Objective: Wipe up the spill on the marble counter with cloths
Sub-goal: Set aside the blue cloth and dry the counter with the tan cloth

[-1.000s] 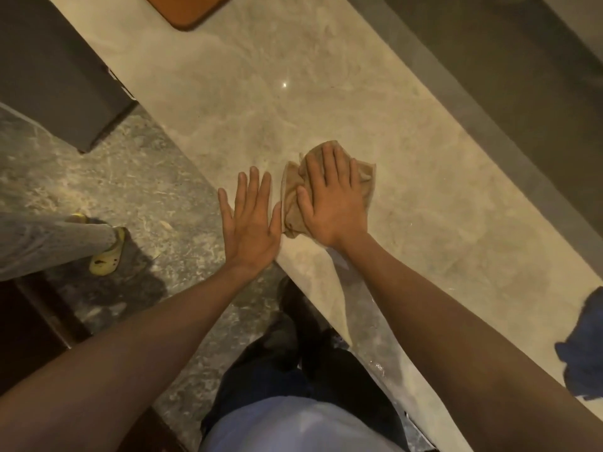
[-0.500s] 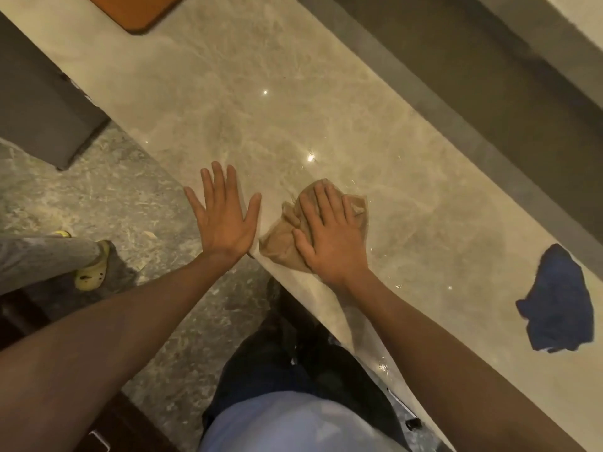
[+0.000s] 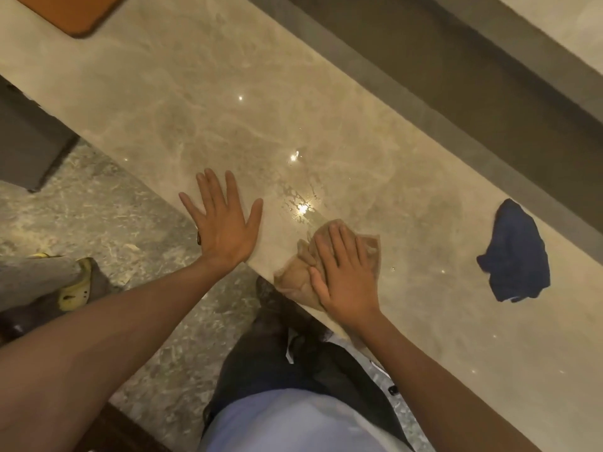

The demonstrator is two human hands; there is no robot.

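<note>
Both hands lie flat, left (image 3: 225, 228) splayed, right (image 3: 346, 275) seemingly pressing down.

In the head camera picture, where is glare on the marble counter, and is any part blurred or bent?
Head view: bright glare spots shine on the wet marble counter, just beyond the tan cloth under the right hand; smaller spots lie farther away. The wide lens bends the counter edges slightly. The orange board at the top corner looks soft.

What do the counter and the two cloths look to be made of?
Counter: polished beige stone, probably marble, judging by its pale veining and sharp light reflections. Tan cloth under the right hand: soft woven fabric, matte and creased. Blue cloth: also soft fabric, matte, lying crumpled; fibre type cannot be told.
</note>
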